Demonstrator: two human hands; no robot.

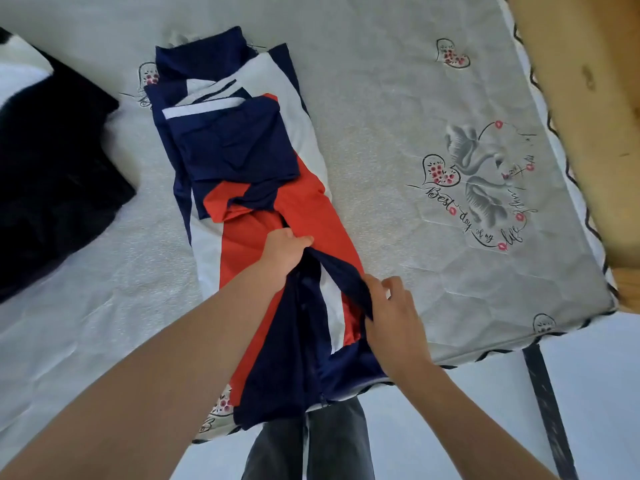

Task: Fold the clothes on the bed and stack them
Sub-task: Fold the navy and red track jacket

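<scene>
Still folding the red, white and blue jacket in the middle of the bed, left grip and right grip pinching its near end, dark clothes waiting far left, no stack yet.

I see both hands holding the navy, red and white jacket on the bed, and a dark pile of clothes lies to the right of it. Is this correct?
Not quite. In the head view the dark pile lies to the left of the jacket, not the right. The rest holds: the left hand and the right hand both grip the jacket's near end on the bed.
</scene>
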